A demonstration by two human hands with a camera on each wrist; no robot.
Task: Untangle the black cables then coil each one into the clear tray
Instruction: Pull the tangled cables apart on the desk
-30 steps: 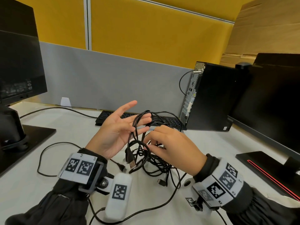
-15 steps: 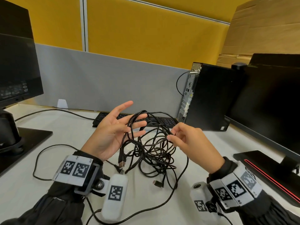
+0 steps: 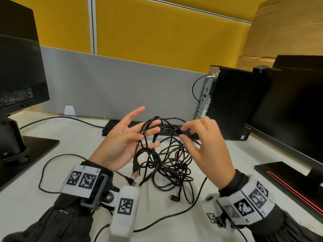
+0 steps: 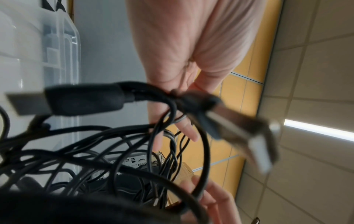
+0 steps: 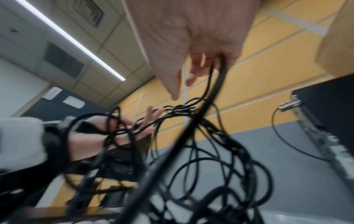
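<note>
Head view: cables (image 3: 167, 158) were one black tangle, upper loops held in the air between both hands, lower loops and several plugs resting on the counter (image 3: 73, 144). Left hand (image 3: 122, 142) was palm-up, fingers straight and spread, with loops draped over them; not gripping. Right hand (image 3: 206, 145) pinched a strand at the top of the tangle between thumb and fingertips. A USB plug (image 3: 136, 172) hung free just beside the left palm. No tray visible in this view. Keyboard (image 3: 122, 126) lay behind the hands, PC tower (image 3: 232, 102) to the right.

Left wrist view: tray (image 4: 57, 50) showed as a clear plastic container at the frame's left edge, beyond the cables; the part in view held no cable. Two plugs sat close to the lens, blurred. Left fingers extended, strands crossing them.

Right wrist view: blurred. Right fingers closed round a couple of strands running down into the knot; left hand visible beyond with loops over its fingers.

Judgement: task at an early stage. No cable appeared separated, none coiled, and none seen in the tray. Left to do: free each cable from the knot, coil each one, and place every coil in the tray.
</note>
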